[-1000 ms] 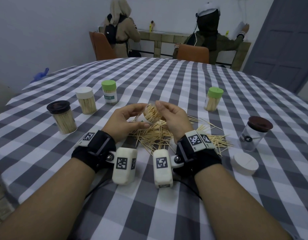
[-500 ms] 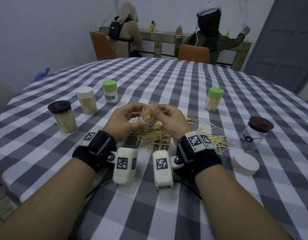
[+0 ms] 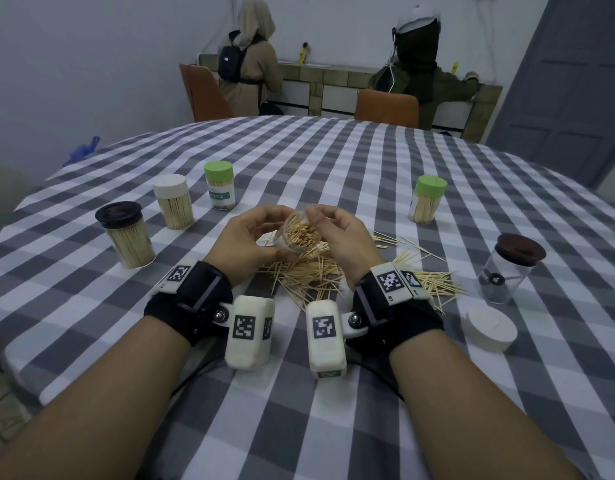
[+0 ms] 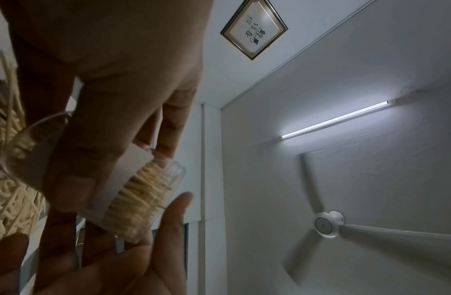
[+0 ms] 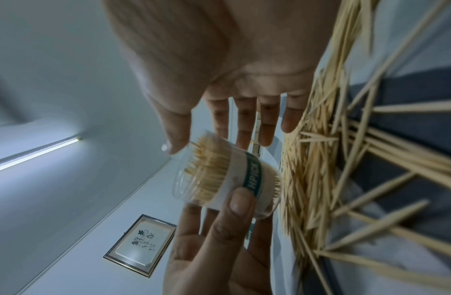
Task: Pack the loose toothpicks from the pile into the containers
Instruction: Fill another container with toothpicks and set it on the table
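Left hand (image 3: 245,239) grip around open toothpick container (image 3: 297,233); right hand (image 3: 344,237) grip relaxed, thumb at rim

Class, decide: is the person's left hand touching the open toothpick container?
Touching. The right wrist view shows the left hand with its thumb pressed on the label of the open toothpick container.

A home dining room: round checked-cloth table (image 3: 333,161), chairs (image 3: 385,105), framed calligraphy (image 4: 254,30), ceiling fan (image 4: 327,225).

tablecloth (image 3: 333,161) grey-white check | toothpicks (image 3: 309,282) tan | lids (image 3: 218,167) green
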